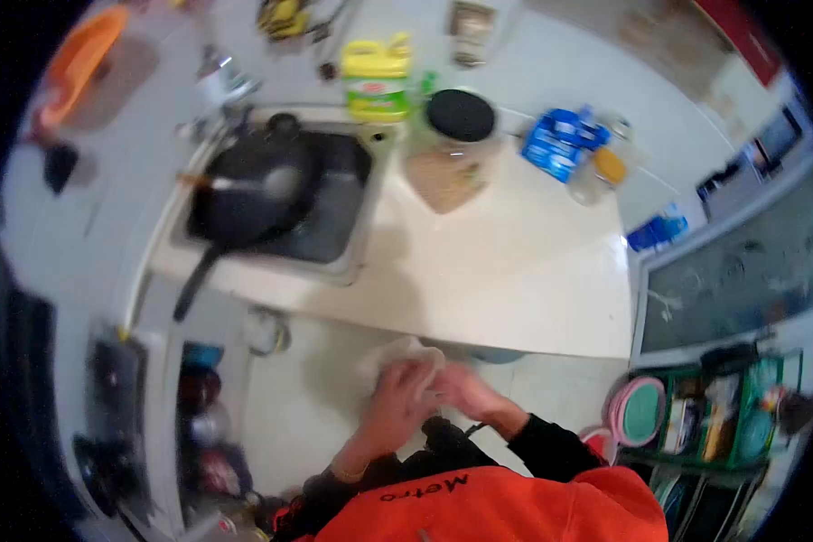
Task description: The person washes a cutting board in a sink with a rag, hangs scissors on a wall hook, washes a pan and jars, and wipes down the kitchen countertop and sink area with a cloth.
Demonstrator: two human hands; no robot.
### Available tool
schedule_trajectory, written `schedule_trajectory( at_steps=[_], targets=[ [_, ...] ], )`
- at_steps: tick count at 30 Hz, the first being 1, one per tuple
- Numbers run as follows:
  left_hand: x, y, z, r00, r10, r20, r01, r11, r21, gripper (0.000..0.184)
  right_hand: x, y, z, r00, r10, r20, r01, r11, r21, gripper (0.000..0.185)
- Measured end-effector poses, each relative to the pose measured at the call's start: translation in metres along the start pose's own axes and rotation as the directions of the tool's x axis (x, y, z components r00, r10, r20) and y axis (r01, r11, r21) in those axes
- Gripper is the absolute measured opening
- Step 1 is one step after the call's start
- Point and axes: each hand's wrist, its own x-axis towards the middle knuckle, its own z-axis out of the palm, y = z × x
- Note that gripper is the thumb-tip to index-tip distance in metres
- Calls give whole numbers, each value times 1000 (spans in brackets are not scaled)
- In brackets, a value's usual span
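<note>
In front of my body, below the counter's front edge, my left hand point(401, 399) has its fingers wrapped round a pale, crumpled cloth point(412, 350). Whether it is fabric or paper is too blurred to tell. My right hand point(471, 394) meets the cloth's right side; its fingers are smeared by motion, so their grip does not show. Both hands are close together over the floor, just off the white counter point(515, 289).
A black wok point(253, 194) lies over the sink point(343, 212), its handle jutting past the front edge. Behind stand a yellow jug point(377, 81), a black-lidded jar point(456, 135), a blue packet point(560, 140) and an orange-lidded jar point(601, 176). Right of me is a green rack point(750, 411).
</note>
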Motion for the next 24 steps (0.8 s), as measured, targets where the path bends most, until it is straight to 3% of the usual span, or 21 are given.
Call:
schedule_trajectory(
  at_steps=[1,2,3,4,5,6,7,8,9,10,11,13,14,16,17,19,21,23,24],
  targets=[
    [3,21,6,987,70,142,-100,971,218,51,-5,-10,5,994,-106,5,106,993,-54,38],
    [11,38,5,962,242,123,-271,880,391,53,-12,-19,10,978,-210,11,210,972,-107,39],
    [17,42,7,954,254,157,-296,869,396,53,-15,-29,9,998,-58,-21,61,985,163,39],
    [19,41,6,982,144,118,-154,985,79,50,-20,-34,9,995,95,-2,-85,904,419,40],
    [18,40,1,993,17,119,14,967,-254,48,-22,-33,11,996,84,-24,-66,901,429,40],
    [12,45,-6,990,-67,127,121,866,-486,42,-23,-30,10,995,-67,-74,84,963,254,39],
    [7,42,-9,987,-55,153,123,868,-481,42,-25,-24,4,984,-145,-103,161,973,164,39],
    [3,35,-12,997,-50,50,69,870,-488,39,-28,-18,-2,966,-222,-132,232,970,70,39],
    [-1,28,-14,997,-50,-59,15,873,-487,36,-36,-9,-22,974,-188,-127,225,873,433,41],
    [-4,19,-16,998,-45,-44,18,870,-492,36,-48,-5,-45,981,-162,-104,186,657,731,44],
    [-5,7,-18,995,-87,-47,58,897,-439,36,-57,-8,-62,986,-153,-67,119,358,926,47],
    [5,3,-33,991,-120,-57,91,924,-371,36,-84,-66,-59,960,-133,-248,279,330,902,50],
    [20,11,-44,994,-56,-99,39,985,-166,40,-92,-78,-65,959,-144,-246,280,326,903,50],
    [62,37,-65,967,169,-192,-132,973,192,49,-102,-94,-80,895,-193,-403,445,460,768,50],
    [89,56,-74,918,321,-234,-234,913,334,55,-102,-102,-84,896,-203,-395,443,458,771,50],
    [152,93,-88,878,413,-243,-191,766,613,66,-98,-112,-93,884,-205,-420,464,495,735,49],
    [224,126,-98,855,470,-219,-240,734,635,75,-76,-105,-112,892,-205,-403,447,533,718,47],
    [291,146,-103,855,481,-195,-189,638,747,85,-56,-113,-127,899,-201,-389,430,569,701,46],
    [322,145,-108,859,474,-194,-178,632,754,85,-48,-129,-129,887,-166,-432,413,705,577,44]
  ],
)
